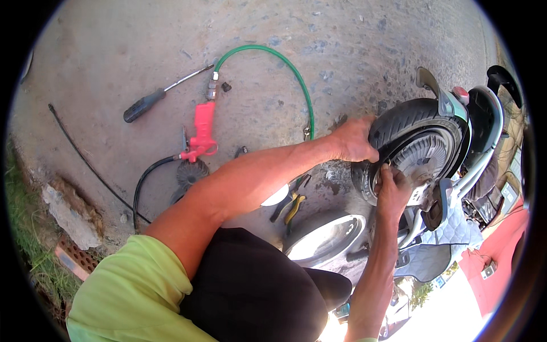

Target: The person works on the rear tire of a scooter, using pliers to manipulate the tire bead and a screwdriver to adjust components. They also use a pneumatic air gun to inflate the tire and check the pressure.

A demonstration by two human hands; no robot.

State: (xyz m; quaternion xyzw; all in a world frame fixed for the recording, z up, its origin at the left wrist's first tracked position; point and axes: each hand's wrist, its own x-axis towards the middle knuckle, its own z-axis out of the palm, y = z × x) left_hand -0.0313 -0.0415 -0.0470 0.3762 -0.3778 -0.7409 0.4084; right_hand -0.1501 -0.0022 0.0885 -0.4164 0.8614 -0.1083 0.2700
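Our left hand [354, 139] clasps the tread side of the black tyre [400, 117], while our right hand [394, 187] pinches its fingers together at the tyre's inner edge; what they hold, we cannot tell. We see a round silver part [336, 232] and pliers [295, 209] near the tyre, then, well left of it, a pink air gun [202, 131] on a green hose [297, 72] and a screwdriver [145, 106].

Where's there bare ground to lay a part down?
Between the screwdriver and thin black cable; also beyond the green hose, toward the picture's top. Crowded: around the pliers and loose metal rim, and at the tire, where the left hand and right hand are.
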